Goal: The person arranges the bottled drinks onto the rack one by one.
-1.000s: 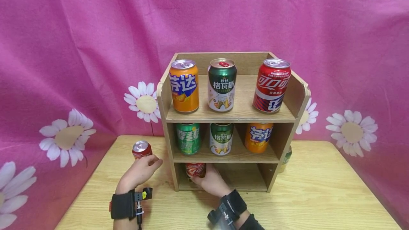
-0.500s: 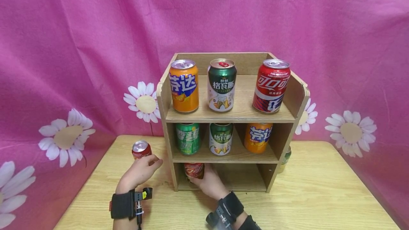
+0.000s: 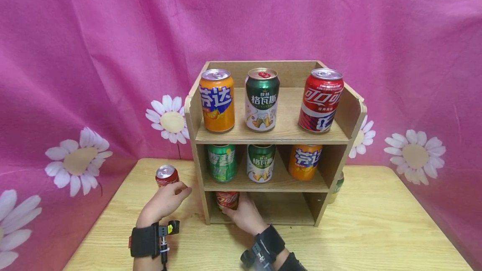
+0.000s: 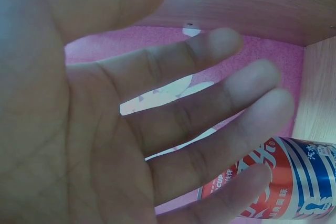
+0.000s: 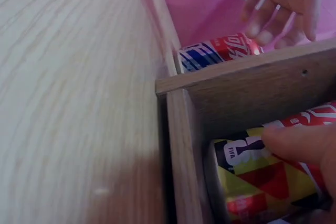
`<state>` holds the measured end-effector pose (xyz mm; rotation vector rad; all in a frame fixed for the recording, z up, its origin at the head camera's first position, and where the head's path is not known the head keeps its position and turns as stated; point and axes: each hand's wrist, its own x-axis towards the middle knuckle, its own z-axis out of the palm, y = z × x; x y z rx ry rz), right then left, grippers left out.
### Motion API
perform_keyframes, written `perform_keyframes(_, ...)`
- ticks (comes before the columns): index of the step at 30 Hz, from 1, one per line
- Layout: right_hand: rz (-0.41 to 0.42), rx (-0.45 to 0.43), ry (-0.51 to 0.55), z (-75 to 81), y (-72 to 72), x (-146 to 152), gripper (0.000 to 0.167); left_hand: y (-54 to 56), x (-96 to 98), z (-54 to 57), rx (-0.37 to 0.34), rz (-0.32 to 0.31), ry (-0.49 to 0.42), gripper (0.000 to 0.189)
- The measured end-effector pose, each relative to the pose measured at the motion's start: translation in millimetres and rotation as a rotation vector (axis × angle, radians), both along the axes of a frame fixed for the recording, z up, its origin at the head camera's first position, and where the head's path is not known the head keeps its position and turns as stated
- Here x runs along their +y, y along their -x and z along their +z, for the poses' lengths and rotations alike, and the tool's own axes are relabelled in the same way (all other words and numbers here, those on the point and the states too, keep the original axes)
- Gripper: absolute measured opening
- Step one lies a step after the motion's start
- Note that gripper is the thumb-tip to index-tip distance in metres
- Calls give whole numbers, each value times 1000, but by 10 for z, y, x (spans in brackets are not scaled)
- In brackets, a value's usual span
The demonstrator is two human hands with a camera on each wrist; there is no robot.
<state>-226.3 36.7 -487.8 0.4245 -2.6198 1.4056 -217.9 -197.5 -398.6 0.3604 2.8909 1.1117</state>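
My right hand [image 3: 246, 216] reaches into the bottom compartment of the wooden shelf [image 3: 271, 141] and grips a red cola can [image 3: 227, 200] near its left wall. In the right wrist view the thumb [image 5: 296, 142] lies across that can's side, over a yellow and black pattern; the other fingers are hidden. My left hand [image 3: 165, 200] hangs with loosely bent, spread fingers left of the shelf and holds nothing. Behind it a second red cola can [image 3: 167, 175] stands on the table; the left wrist view shows this can [image 4: 278, 182] beyond the fingertips, and I cannot tell whether they touch.
On the top shelf are an orange soda can [image 3: 217, 101], a green and white kvass can [image 3: 262, 99] and a red cola can [image 3: 321, 100]. The middle shelf holds a green can [image 3: 221, 163], another kvass can [image 3: 261, 163] and an orange can [image 3: 305, 162]. One can [image 3: 337, 188] stands right of the shelf.
My right hand and the cola can have shifted slightly left, toward the bottom compartment's left wall. The left hand has stayed in place.
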Motion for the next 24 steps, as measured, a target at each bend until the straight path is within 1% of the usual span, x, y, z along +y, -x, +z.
perform_keyframes(2,-14,-5,-1,9,-4,-12,76,2,10,15,4,-2,6,17)
perform_keyframes(6,-35,11,-12,5,-5,-30,75,-2,41,32,3,5,26,19)
perform_keyframes(11,-20,25,-1,1,-7,9,77,-5,81,26,15,11,46,18)
perform_keyframes(15,6,-29,13,50,-31,138,79,8,112,10,24,-2,50,19)
perform_keyframes(18,25,-102,-51,107,-72,293,77,13,106,-6,35,7,52,18)
perform_keyframes(21,62,-141,-147,168,-125,480,70,15,72,-20,72,37,39,17)
perform_keyframes(22,79,-142,-174,187,-148,545,66,15,57,-22,83,50,30,17)
perform_keyframes(24,106,-109,-216,216,-199,677,55,16,22,-28,108,87,4,18)
